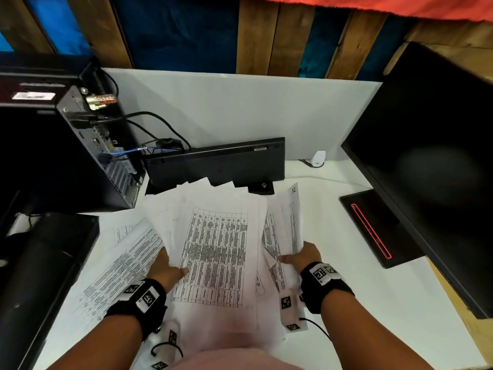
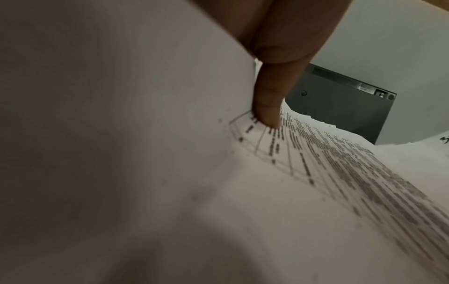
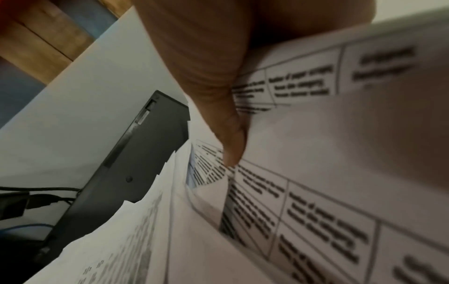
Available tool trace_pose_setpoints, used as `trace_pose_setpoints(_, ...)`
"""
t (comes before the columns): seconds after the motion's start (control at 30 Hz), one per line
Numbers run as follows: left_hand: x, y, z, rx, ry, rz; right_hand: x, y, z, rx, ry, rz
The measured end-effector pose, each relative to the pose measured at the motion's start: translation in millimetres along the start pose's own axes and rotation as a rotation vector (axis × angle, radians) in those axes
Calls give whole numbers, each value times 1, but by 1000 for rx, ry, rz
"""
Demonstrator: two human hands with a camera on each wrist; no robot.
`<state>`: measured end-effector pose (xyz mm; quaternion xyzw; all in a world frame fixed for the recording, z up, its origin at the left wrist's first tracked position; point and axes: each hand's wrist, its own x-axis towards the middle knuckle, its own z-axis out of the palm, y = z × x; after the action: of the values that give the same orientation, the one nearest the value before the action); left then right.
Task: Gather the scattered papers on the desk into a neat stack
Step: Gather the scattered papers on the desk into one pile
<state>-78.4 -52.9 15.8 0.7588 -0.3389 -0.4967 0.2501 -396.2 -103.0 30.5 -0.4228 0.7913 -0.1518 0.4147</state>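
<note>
A loose bundle of white papers [image 1: 216,252] printed with tables is held up over the white desk [image 1: 333,263], its sheets fanned and uneven. My left hand [image 1: 166,271] grips the bundle's left edge, thumb on top of the printed sheet. My right hand [image 1: 301,256] pinches sheets on the right side, including one marked "32" [image 1: 289,222]. More papers [image 1: 117,265] lie flat on the desk to the left. In the left wrist view my thumb [image 2: 269,100] presses on the papers [image 2: 316,173]. The right wrist view shows my thumb [image 3: 218,96] on the sheets [image 3: 303,211].
A black keyboard [image 1: 216,164] stands on edge against the white partition behind the papers. A black computer tower [image 1: 80,145] with cables is at the left, a dark case [image 1: 40,276] lower left. A monitor [image 1: 432,161] and its base [image 1: 373,228] fill the right.
</note>
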Motion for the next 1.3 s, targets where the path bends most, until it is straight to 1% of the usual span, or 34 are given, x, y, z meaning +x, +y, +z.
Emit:
trace_pose_setpoints(0.07,-1,3,4,-13,-2,-2,-7,-7,-13,-32,57,4)
trace_pose_setpoints(0.1,-2,4,4,-13,1,-9,-11,-13,-23,-39,113,-10)
trace_pose_setpoints(0.17,-2,4,4,-22,5,-12,-20,-29,-50,-83,268,-80)
trace_pose_setpoints(0.23,-2,3,4,-23,12,-13,-29,-47,-82,-137,459,-183)
trace_pose_setpoints(0.3,-3,3,4,-17,8,-18,-46,-69,-116,-73,631,-320)
trace_pose_setpoints(0.33,-3,3,4,-12,9,-19,-56,-79,-132,5,689,-387)
trace_pose_setpoints(0.37,-5,5,4,-1,8,-26,-66,-90,-145,96,716,-446)
trace_pose_setpoints(0.43,-8,8,5,-10,-1,-31,-77,-103,-157,278,670,-528)
trace_pose_setpoints(0.47,-9,9,5,-16,-8,-33,-76,-106,-154,327,625,-542)
trace_pose_setpoints(0.5,-11,10,6,-15,-18,-38,-72,-107,-146,323,575,-538)
trace_pose_setpoints(0.53,-13,10,7,-25,-30,-37,-65,-104,-133,287,521,-511)
trace_pose_setpoints(0.6,-17,13,10,-65,-46,-32,-48,-91,-95,201,382,-403)
trace_pose_setpoints(0.7,-25,21,13,-81,-36,-37,-29,-57,-29,67,170,-246)
trace_pose_setpoints(0.77,-28,21,15,-160,-83,-48,-22,-34,7,52,30,-146)
trace_pose_setpoints(0.8,-28,19,17,-206,-107,-67,-19,-23,22,8,-18,-111)
trace_pose_setpoints(0.83,-30,17,18,-224,-120,-80,-19,-16,34,-78,-47,-110)
trace_pose_setpoints(0.9,-36,16,20,-196,-139,-86,-19,-6,50,-290,-65,-178)
trace_pose_setpoints(0.93,-38,14,22,-166,-137,-65,-20,-4,52,-343,-78,-216)
trace_pose_setpoints(1.0,-41,14,28,-127,-101,-4,-16,1,52,-347,-134,-251)
trace_pose_setpoints(1.07,-41,17,31,-155,-53,72,-9,5,42,-269,-176,-257)
trace_pose_setpoints(1.17,-44,25,28,-215,-41,136,-2,9,17,38,-160,-179)
trace_pose_setpoints(1.23,-47,35,27,-323,-72,166,-4,7,1,258,-190,-168)
trace_pose_setpoints(1.3,-55,48,25,-404,-149,172,-12,4,-10,416,-291,-152)
